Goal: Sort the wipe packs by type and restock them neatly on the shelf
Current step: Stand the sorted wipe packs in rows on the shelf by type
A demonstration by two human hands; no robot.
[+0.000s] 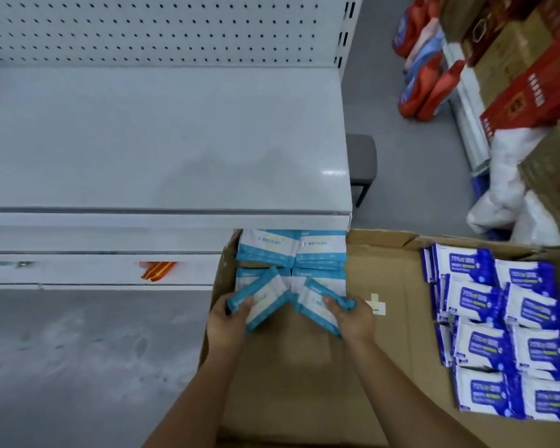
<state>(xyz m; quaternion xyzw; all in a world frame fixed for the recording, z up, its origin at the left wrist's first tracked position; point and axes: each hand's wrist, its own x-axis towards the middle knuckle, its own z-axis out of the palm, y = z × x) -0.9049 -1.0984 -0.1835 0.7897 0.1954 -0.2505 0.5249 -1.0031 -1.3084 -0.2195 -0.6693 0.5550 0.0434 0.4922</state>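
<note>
View: head.
Left grip [228,321]: curled round 1 tilted light-blue pack [264,299].
Right grip [356,318]: curled round 2nd light-blue pack [316,307], also tilted.
Light-blue stacks [291,250]: on cardboard [304,367], 12 o'clock of grips, below shelf [162,140] edge.
Dark-blue packs [505,318]: rows on cardboard, 3 o'clock.

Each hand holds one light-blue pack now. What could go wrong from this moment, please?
1. The left hand grips the left pack and the right hand the right pack, each near one end; either might slip.
2. The light-blue stack lies partly under the shelf, so rising hands could bump its edge.
3. The dark-blue packs share the cardboard; types may mix.
</note>
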